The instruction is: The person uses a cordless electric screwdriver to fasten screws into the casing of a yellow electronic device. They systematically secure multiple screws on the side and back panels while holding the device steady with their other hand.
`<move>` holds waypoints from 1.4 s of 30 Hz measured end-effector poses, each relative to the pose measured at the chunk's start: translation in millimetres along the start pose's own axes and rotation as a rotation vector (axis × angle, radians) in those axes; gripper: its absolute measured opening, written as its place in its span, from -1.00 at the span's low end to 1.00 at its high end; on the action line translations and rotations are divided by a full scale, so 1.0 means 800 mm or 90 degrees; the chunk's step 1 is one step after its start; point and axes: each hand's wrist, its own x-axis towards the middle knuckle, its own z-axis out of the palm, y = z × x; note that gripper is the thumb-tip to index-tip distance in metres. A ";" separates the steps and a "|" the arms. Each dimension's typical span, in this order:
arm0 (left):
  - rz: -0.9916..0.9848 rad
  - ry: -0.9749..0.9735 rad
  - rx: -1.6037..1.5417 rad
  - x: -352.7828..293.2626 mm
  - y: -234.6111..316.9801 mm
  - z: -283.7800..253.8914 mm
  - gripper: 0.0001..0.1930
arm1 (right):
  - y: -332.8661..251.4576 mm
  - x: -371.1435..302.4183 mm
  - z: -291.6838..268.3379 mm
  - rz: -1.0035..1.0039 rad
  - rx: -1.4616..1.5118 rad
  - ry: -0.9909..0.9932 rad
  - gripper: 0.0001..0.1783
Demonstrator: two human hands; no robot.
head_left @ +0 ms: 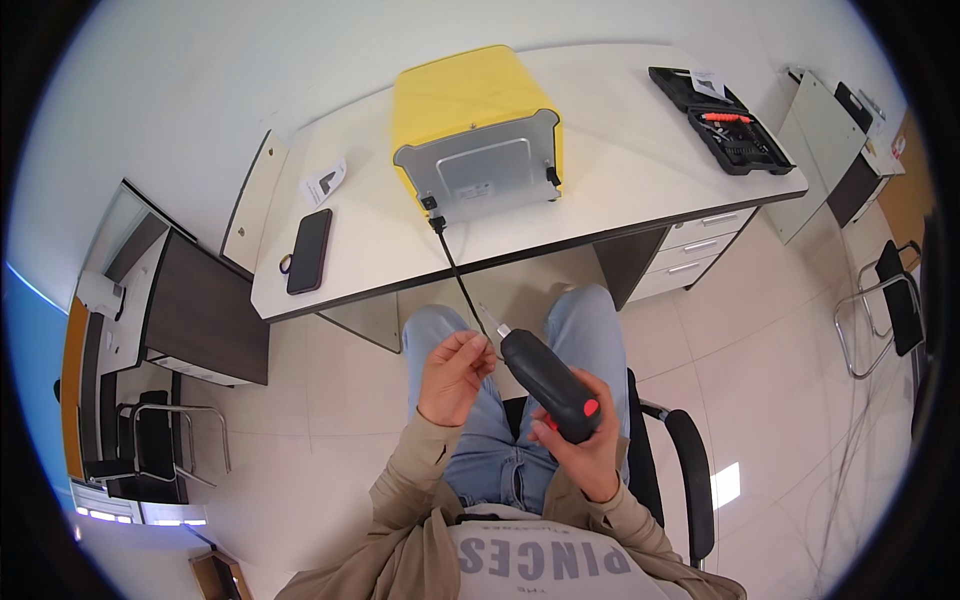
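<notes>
I have the right grip (585, 440) clamped around the lower end of a black powered screwdriver (540, 375) with red accents, held over the lap in front of the surface (620, 120), its nose pointing up and a little to the left. The left grip (455, 378) is just beside that nose, its thumb and fingertips drawn together; I cannot tell from here whether anything small is pinched between them. A black cable (463, 280) drops over the front edge and runs down toward the same spot, and I cannot make out whether the fingers touch it. Its upper end meets the lower left corner of a grey panel (485, 165) on a yellow housing (460, 90), which sits at the middle of the surface; the panel faces me, so I cannot see inside. At the right end I have a black tool case (677, 91) lying open: a leaflet (708, 84) rests in its lid, and the tray half holds an orange-handled tool (725, 118) above rows of small dark pieces too tiny to sort out. Below, a drawer unit (692, 250) shows three closed fronts, contents hidden. Toward the left end lie a dark phone (310, 250), a small ring (285, 263) touching or just beside it, and a printed paper (324, 184) behind them.
</notes>
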 end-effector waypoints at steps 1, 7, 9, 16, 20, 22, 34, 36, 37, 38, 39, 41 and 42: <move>-0.002 -0.002 0.003 -0.002 -0.001 0.004 -0.93 | 0.000 -0.002 0.000 0.000 -0.001 -0.001 -0.26; -0.008 0.001 0.014 -0.009 -0.011 0.018 -0.93 | -0.004 -0.012 0.003 -0.009 0.012 0.008 -0.27; -0.004 -0.008 0.022 -0.010 -0.012 0.018 -0.93 | -0.009 -0.014 0.003 0.004 0.020 0.011 -0.29; 0.171 0.025 0.244 -0.011 -0.002 0.017 -0.94 | -0.003 -0.009 -0.007 0.002 0.040 0.069 -0.39; 0.387 0.110 0.405 0.010 0.021 0.017 -0.94 | -0.013 0.018 -0.011 -0.006 0.183 0.171 -0.62; 0.464 0.123 0.444 0.029 0.036 0.016 -0.93 | -0.018 0.039 -0.018 -0.014 0.230 0.195 -0.61; 0.501 0.124 0.601 0.126 0.076 0.005 -0.90 | -0.031 0.211 -0.023 -0.182 0.321 0.158 -0.41; 0.526 0.106 0.591 0.135 0.070 0.009 -0.90 | -0.034 0.231 -0.016 -0.175 0.298 0.156 -0.40; 0.528 0.114 0.590 0.136 0.069 0.010 -0.89 | -0.034 0.241 -0.012 -0.174 0.292 0.156 -0.40; 0.531 0.121 0.589 0.135 0.069 0.014 -0.89 | -0.035 0.250 -0.009 -0.173 0.287 0.156 -0.41; 0.531 0.128 0.589 0.133 0.068 0.016 -0.89 | -0.035 0.258 -0.006 -0.171 0.280 0.158 -0.41; 0.536 0.143 0.592 0.131 0.068 0.017 -0.87 | -0.030 0.274 -0.005 -0.162 0.275 0.131 -0.41; 0.537 0.151 0.590 0.128 0.067 0.020 -0.87 | -0.029 0.279 -0.005 -0.155 0.278 0.118 -0.40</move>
